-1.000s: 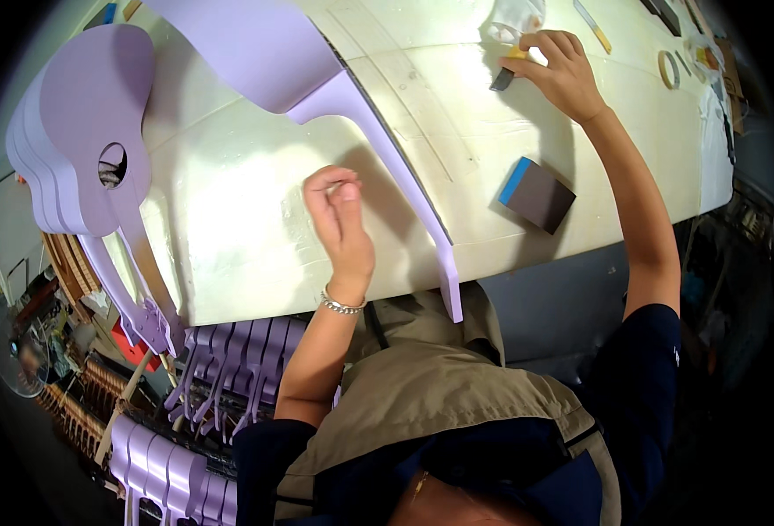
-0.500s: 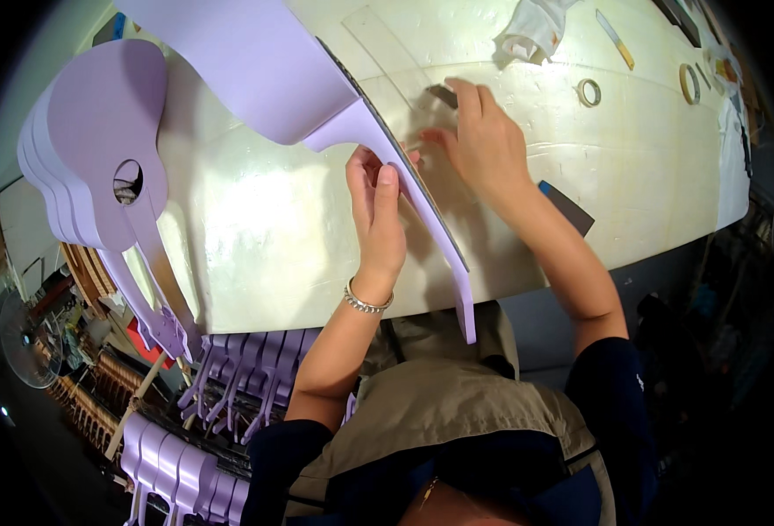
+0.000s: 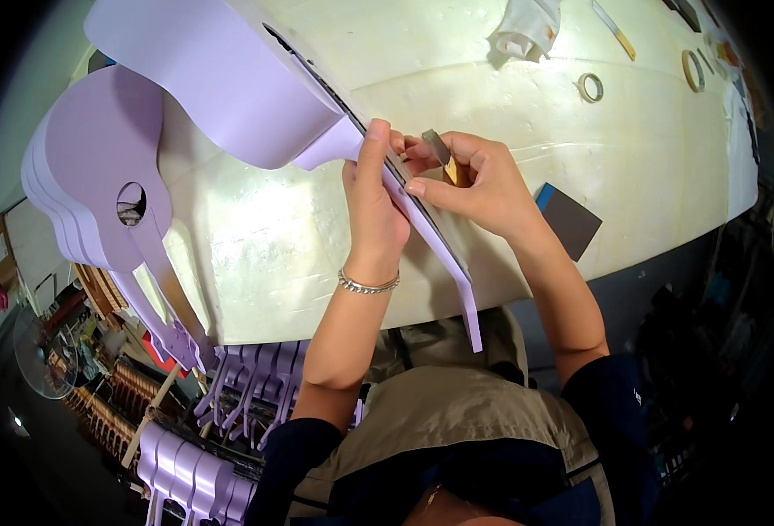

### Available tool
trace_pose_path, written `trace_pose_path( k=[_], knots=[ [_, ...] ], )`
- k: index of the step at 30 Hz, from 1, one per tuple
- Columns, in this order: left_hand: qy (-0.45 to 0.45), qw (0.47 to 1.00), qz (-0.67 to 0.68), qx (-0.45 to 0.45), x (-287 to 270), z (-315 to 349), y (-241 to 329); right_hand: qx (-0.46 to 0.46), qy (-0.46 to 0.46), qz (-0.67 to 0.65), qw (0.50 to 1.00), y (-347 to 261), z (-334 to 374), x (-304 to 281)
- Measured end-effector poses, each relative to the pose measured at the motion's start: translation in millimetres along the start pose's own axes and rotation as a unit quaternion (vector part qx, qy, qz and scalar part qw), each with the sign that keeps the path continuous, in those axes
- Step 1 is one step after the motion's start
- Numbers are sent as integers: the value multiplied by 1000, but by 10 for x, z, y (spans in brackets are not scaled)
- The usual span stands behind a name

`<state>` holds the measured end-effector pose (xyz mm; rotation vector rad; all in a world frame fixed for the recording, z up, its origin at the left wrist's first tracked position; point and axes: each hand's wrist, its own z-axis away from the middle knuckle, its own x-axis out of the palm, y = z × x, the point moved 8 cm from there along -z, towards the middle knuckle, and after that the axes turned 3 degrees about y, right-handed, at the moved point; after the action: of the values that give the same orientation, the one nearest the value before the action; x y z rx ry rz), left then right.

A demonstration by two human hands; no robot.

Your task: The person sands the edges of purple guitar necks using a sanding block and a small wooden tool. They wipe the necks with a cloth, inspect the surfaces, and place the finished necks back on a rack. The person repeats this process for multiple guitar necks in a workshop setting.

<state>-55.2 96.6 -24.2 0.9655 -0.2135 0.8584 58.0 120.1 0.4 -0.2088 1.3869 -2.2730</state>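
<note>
An unstrung lilac ukulele (image 3: 220, 96) is turned on its side, its body at the far left and its headstock pointing toward me. My left hand (image 3: 374, 206) is closed around its neck near the body, thumb up along the dark fretboard edge. In my right hand (image 3: 485, 186) is a short knife (image 3: 453, 168) with a yellow handle and a flat grey blade, pointing up and away. The fingertips of that hand meet the neck's right side, close to my left fingers; what they touch there is partly hidden.
Several lilac ukulele bodies (image 3: 97, 158) stand stacked at left; more hang on a rack (image 3: 185, 469) below the table edge. On the pale table (image 3: 255, 289) lie a dark sanding sheet (image 3: 571, 221), tape rolls (image 3: 590, 88), crumpled white cloth (image 3: 527, 31) and another yellow-handled knife (image 3: 615, 31).
My right hand has come in from the tabletop to the neck, with the knife in it. My left hand has shifted its grip, and the ukulele body has moved slightly left.
</note>
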Motion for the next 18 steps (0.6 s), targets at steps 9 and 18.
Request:
trace_pose_path(
  k=[9,18],
  knots=[
    [18,1000,-9,2,0,-15,-12,-104,37,6,994,-423,-175,-291],
    [2,1000,25,-7,-29,-40,-60,-385,54,407,826,-1001,-291,102]
  ],
)
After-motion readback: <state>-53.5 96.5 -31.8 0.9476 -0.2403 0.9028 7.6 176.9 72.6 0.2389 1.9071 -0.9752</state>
